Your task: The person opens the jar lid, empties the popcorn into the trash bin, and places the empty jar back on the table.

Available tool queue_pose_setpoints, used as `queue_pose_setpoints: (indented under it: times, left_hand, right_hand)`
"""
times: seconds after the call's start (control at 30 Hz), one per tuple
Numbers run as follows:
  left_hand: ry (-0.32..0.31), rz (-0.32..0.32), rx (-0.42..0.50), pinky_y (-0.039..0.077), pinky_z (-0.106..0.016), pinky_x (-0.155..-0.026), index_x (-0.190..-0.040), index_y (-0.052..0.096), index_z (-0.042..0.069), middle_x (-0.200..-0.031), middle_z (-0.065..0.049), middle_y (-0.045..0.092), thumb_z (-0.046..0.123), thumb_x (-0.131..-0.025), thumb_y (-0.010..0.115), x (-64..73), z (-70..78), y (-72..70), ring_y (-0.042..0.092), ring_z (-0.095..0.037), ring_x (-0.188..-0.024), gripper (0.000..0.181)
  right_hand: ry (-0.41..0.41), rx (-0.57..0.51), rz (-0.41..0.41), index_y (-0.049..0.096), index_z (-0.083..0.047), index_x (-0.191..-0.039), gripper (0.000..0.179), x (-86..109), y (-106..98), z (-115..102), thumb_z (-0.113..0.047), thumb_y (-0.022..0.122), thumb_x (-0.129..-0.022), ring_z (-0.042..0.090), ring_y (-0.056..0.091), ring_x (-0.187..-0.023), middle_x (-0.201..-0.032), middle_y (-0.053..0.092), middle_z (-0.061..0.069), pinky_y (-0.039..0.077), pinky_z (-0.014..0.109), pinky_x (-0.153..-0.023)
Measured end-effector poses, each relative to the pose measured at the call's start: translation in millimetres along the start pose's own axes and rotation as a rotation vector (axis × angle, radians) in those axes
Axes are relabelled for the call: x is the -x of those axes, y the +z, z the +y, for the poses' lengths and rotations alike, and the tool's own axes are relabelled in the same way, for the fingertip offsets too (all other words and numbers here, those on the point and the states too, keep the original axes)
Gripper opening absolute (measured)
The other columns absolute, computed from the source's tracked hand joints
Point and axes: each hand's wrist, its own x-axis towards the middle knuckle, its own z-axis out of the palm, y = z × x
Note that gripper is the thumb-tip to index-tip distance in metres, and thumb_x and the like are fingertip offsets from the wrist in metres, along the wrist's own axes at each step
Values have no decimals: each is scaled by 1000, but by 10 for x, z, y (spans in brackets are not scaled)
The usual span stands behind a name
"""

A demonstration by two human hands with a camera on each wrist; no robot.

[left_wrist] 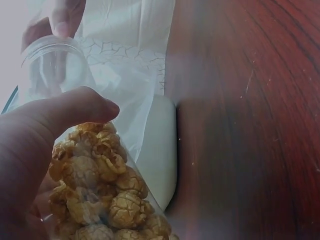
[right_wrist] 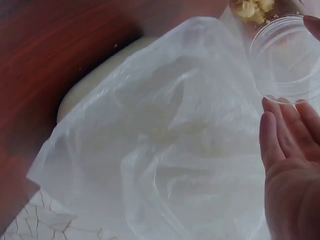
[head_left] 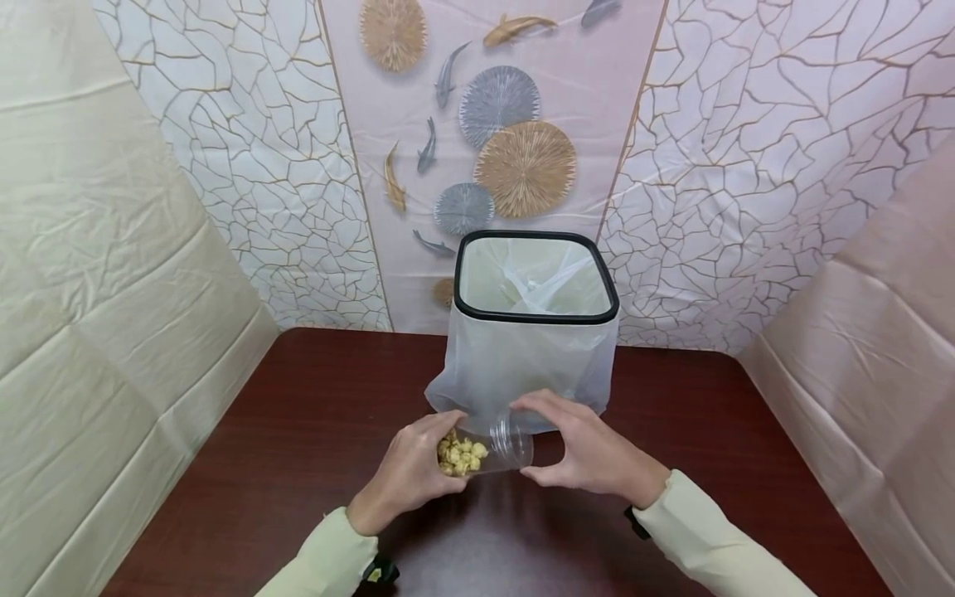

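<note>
Where the dark reddish-brown worktop [head_left: 336, 390] shows its wood grain, a glossy pale sheen lies toward the near edge, and quilted cream fabric walls [head_left: 112, 274] slope up on both sides. Behind it hangs a white backdrop [head_left: 761, 124] with gold crackle lines, its pinkish centre panel [head_left: 418, 108] bearing fish and round leaf shapes in gold and grey. A bin [head_left: 537, 317] with a black rim and a translucent liner [head_left: 515, 365] stands at the back. Just in front of it, a clear jar [head_left: 511, 448] lies sideways between the hands, popcorn [head_left: 462, 454] gathered at its left end. The left hand [head_left: 410, 464] has its fingers curled round that end; the right hand [head_left: 597, 452], fingers and thumb spread about as wide as the jar, holds the rim end.
</note>
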Motion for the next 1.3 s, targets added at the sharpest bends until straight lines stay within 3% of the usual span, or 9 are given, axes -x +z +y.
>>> queue_pose_setpoints:
  times: [0.23,0.53,0.73,1.1,1.2,1.3]
  left_hand:
    - [-35,23,8,63,-40,-90,-134,69,8,-129,-6,75,27,-59,99,45,-87,-94,73,-19,-112,83]
    - [-76,50,7,62,-38,-86,-130,70,9,-118,-4,77,27,-58,101,147,-268,-219,72,-15,-103,80]
    - [-95,63,6,61,-37,-82,-130,70,10,-118,-5,77,29,-58,101,199,-350,-260,71,-13,-98,81]
    - [-137,101,24,61,-33,-78,-128,69,11,-115,-6,77,27,-58,102,300,-443,-300,71,-13,-92,79]
    - [-144,104,33,62,-34,-78,-127,69,9,-113,-7,77,26,-58,102,293,-472,-337,71,-13,-92,78]
    - [-142,113,29,62,-35,-78,-126,69,8,-110,-6,77,24,-58,102,258,-514,-405,71,-13,-90,77]
  right_hand:
    - [65,111,25,66,-8,-131,76,145,-125,129,-33,97,-66,13,68,-108,-123,65,-3,60,35,-94]
    - [205,179,-90,73,-7,-109,59,565,58,451,-38,94,-64,11,62,-89,-101,64,0,57,27,-79]
    - [281,181,-189,73,-8,-111,59,784,187,569,-42,94,-68,10,62,-92,-104,62,-2,58,29,-81]
    - [365,192,-253,72,-6,-120,67,915,262,615,-49,93,-71,13,63,-100,-113,64,0,59,35,-87]
    - [387,202,-255,71,-6,-125,72,923,229,609,-52,91,-73,16,65,-106,-118,66,2,60,39,-91]
    - [413,207,-232,68,-1,-132,79,896,87,604,-58,86,-80,27,69,-116,-128,69,11,59,49,-99]
